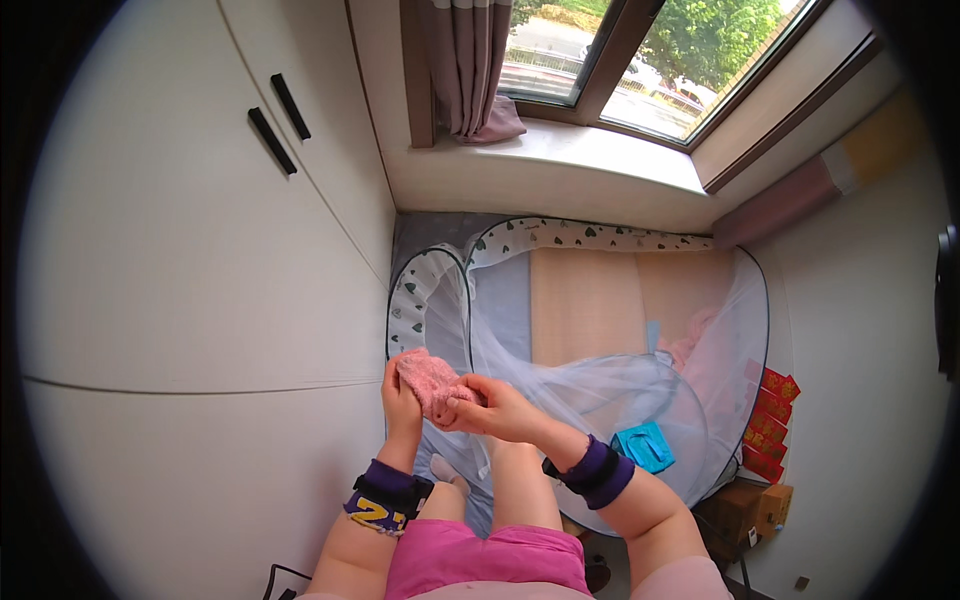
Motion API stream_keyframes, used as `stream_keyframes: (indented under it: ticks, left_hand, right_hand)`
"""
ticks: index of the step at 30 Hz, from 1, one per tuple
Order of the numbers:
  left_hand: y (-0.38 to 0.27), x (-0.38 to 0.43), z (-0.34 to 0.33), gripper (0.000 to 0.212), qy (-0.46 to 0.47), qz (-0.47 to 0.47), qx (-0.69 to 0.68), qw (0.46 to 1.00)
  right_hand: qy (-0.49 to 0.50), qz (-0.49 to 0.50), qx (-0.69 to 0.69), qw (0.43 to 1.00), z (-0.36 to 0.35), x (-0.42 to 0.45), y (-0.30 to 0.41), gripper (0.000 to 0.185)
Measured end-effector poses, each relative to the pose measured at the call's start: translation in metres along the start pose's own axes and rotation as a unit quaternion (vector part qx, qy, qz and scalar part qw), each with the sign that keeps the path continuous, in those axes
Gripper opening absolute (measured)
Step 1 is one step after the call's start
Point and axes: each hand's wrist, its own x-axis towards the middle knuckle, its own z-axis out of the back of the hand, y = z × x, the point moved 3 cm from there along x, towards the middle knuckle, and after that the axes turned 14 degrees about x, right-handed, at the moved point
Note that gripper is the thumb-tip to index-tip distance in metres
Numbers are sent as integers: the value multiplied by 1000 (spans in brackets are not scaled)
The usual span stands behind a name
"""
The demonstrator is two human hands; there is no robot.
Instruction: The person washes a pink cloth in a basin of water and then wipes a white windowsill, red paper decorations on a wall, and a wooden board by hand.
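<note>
A fluffy pink cloth (pixel 430 381), perhaps a sock, is held up before me between both hands. My left hand (pixel 401 401) wraps around its left side, with the palm partly behind it. On the other side, my right hand (pixel 504 411) pinches its lower right end between thumb and fingers. Part of the cloth is hidden by the fingers. Below it show my legs and one foot in a pale sock (pixel 444 469). Both forearms wear purple bands.
A white mosquito-net tent (pixel 577 240) with heart prints surrounds a wooden-looking mat (pixel 585 300) and pink fabric (pixel 694 345). A turquoise packet (pixel 645 448) lies at the right. Wardrobe doors (pixel 187 262) stand close on the left; red paper decorations (pixel 769 427) and a brown box (pixel 775 508) are rightward.
</note>
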Motion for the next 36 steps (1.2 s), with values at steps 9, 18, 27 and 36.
stream_keyframes:
  ticks: [9, 18, 27, 36]
  left_hand:
    - [18, 103, -100, 23, 36, 41, 90, 994]
    - [12, 174, -197, 23, 36, 60, 44, 997]
    - [38, 253, -220, 24, 9, 104, 36, 994]
    - [76, 358, -227, 27, -8, 91, 27, 995]
  right_hand:
    - [-76, 36, 63, 994, 132, 72, -10, 28]
    - [-99, -9, 168, 981, 238, 122, 16, 27]
    - [-73, -68, 148, 984, 280, 196, 28, 27]
    - [-99, -10, -49, 994, 360, 313, 36, 67]
